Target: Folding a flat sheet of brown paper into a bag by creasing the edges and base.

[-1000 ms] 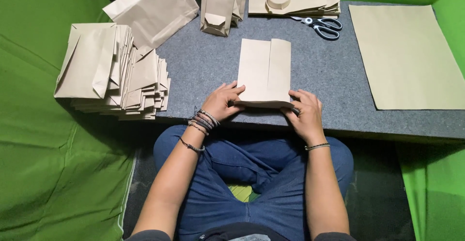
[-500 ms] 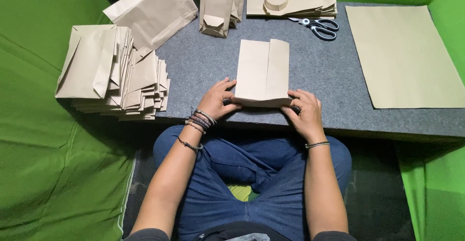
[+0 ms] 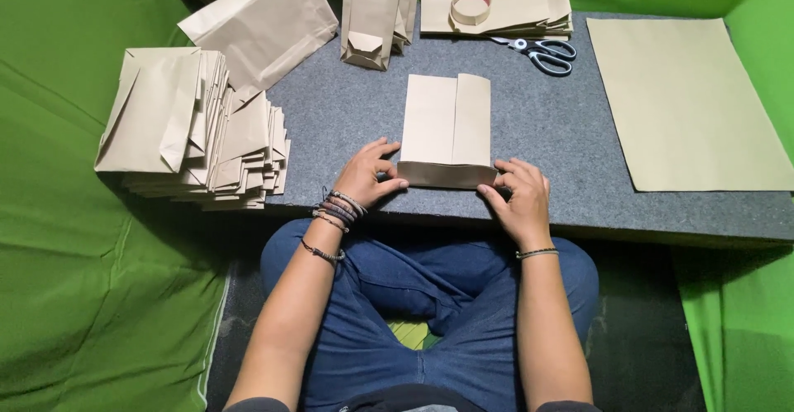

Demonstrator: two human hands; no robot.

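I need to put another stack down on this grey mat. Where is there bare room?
Bare grey mat lies between the stack of folded bags and the folded paper under both hands. Another patch runs between that paper and the flat sheet, below the scissors. The far edge is crowded with bags and the tape roll.

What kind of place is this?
Probably a small paper-bag making spot: stacked folded bags, scissors and a tape roll on a grey table.

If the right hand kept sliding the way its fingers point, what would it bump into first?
The right hand points up-left, and its fingers already touch the folded brown paper. So it would likely push into that paper's folded bottom edge first.
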